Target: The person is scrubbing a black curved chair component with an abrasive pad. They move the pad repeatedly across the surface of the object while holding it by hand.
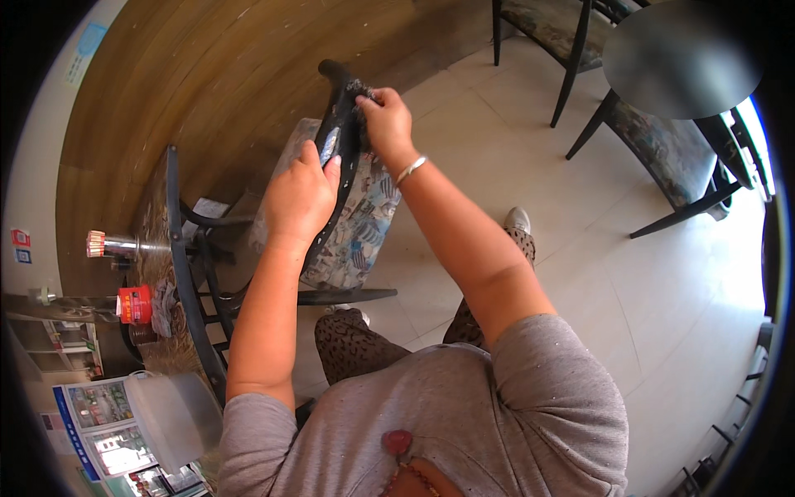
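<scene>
One bare left hand [300, 201] curls around the black chair back [350, 145]; the right hand [389, 124] pinches a dark wad [358, 89] against its upper end. Below is the patterned seat [364, 224]; to the left, a desk [177, 217] bears a red tub [137, 305]; farther off, more chairs [658, 157] stand on tiles [571, 248].

Table [184, 273] left of the near chair [358, 242], other chairs [654, 153] right

Both arms [460, 219] stretched forward, hands [302, 199] [389, 124] curled, right one farther.
</scene>
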`<state>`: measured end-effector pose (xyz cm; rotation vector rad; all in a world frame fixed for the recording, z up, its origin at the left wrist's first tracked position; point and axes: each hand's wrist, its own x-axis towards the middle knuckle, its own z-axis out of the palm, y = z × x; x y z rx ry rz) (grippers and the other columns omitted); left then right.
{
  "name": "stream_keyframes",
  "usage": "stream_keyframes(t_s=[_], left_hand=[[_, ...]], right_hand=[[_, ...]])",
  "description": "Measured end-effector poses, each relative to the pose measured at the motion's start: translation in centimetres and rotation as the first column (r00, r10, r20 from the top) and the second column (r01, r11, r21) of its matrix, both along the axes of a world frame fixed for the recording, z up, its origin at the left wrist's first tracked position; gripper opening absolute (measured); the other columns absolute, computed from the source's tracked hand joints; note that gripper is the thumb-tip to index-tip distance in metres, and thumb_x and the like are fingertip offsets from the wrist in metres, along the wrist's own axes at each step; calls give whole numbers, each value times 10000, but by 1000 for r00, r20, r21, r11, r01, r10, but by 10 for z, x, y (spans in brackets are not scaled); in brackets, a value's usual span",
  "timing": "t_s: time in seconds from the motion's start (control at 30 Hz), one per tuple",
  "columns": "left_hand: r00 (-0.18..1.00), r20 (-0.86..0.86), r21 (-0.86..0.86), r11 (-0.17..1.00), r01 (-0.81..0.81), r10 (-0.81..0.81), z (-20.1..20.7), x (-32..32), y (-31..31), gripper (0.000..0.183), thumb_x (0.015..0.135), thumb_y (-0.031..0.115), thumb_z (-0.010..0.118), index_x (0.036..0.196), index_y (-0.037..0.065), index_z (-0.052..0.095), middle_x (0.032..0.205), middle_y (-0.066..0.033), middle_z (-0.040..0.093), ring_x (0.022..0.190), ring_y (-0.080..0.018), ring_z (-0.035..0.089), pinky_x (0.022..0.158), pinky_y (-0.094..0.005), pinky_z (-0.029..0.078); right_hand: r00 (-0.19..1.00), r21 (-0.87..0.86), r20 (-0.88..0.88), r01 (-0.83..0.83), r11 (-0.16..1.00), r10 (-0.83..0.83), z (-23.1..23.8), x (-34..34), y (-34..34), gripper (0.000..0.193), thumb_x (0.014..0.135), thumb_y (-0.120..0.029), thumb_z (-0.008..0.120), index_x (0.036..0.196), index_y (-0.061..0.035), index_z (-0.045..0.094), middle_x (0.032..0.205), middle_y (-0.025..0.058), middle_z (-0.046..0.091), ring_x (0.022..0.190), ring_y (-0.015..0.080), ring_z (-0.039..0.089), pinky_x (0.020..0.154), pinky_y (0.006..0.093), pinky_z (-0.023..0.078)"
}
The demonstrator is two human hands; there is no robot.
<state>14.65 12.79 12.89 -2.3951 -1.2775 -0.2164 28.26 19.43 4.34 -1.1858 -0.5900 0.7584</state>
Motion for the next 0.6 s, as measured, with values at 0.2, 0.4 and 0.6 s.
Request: stream_keyframes(t_s=[0.2, 0.4, 0.6], left_hand=[[1000, 14, 40, 999, -21, 20, 0, -4, 1, 294, 912, 336, 440, 920, 43, 465, 662, -166, 609, 584, -355, 608, 505, -452, 486], [987, -50, -35, 987, -154, 152, 7, -7, -3, 434, 933, 394, 379, 1149, 33, 487, 873, -228, 630, 767, -394, 609, 655, -478, 482], [981, -46, -87, 977, -193, 189, 3, 1, -2, 448, 938, 406, 361, 1164, 39, 481, 925, -225, 629, 837, -401, 601, 706, -482, 471]], right_hand=[[960, 345, 238, 57, 937, -146, -18, -80, -105, 187, 737, -11, 582, 916, -40, 538, 884, 131, 534, 838, 310, 537, 744, 346, 456], [985, 167, -161, 83, 982, -56, -7, -64, -79, 287, 769, -151, 663, 968, -17, 505, 861, 128, 577, 823, 258, 555, 758, 339, 449], [978, 81, -152, 159, 984, -146, -25, -69, -74, 291, 830, -198, 603, 1022, -15, 484, 939, 191, 583, 908, 347, 567, 801, 383, 443]])
